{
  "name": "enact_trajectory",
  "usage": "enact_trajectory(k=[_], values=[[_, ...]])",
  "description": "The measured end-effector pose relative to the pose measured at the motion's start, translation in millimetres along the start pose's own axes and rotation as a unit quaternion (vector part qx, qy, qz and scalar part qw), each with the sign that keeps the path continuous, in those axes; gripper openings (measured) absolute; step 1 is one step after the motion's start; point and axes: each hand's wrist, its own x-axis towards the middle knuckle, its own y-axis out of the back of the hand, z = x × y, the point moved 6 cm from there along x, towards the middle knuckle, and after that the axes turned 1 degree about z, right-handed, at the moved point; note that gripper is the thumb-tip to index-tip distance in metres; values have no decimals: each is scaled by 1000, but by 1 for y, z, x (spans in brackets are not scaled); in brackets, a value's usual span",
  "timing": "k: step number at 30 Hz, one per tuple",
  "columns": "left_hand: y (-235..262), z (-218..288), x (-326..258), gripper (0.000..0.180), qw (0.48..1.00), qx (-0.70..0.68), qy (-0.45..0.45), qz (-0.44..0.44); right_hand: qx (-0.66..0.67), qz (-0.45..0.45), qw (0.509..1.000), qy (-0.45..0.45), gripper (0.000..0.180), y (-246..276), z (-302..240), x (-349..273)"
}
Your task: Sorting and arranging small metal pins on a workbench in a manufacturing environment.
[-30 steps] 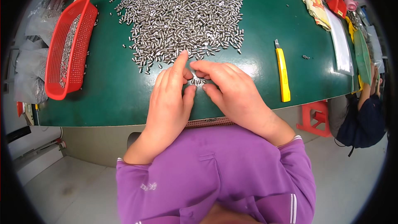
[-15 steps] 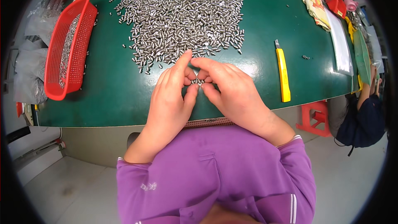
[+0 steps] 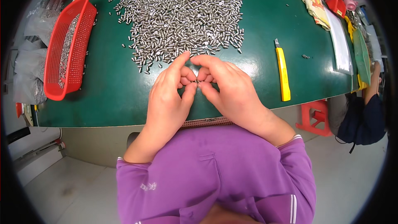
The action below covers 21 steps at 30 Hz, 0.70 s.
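Observation:
My left hand (image 3: 169,89) and my right hand (image 3: 230,84) meet fingertip to fingertip just in front of a wide pile of small silvery metal pins (image 3: 186,16). Thumbs and bent fingers on both sides pinch tiny metal pieces (image 3: 197,81), mostly hidden between the tips. My left index finger points away from me toward the near edge of the pile, and my right index finger arches over to meet it. How many pieces sit in each pinch I cannot tell.
To the left stands a red perforated basket (image 3: 49,85) holding more metal pieces. A yellow utility knife (image 3: 283,74) lies on the green table (image 3: 112,99) at right. Beyond it are bags, a folded cloth (image 3: 314,6) and a red bin (image 3: 333,1). Another person (image 3: 360,120) is at far right.
My fingertips have drawn closer together, covering more of the small metal pieces that showed between them. At far right the other person's arm has shifted.

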Motion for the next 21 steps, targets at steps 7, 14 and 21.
enact_trajectory(k=[7,14,21], values=[[0,-1,0,69,1000,-18,7,-17,7,0,1000,11,52,2,-3,-1],[0,-2,0,69,1000,-19,9,-23,12,5,1000,13,55,4,-3,-3],[-1,-3,-2,69,1000,-17,-5,-12,6,-5,1000,1,51,2,-1,-1]])
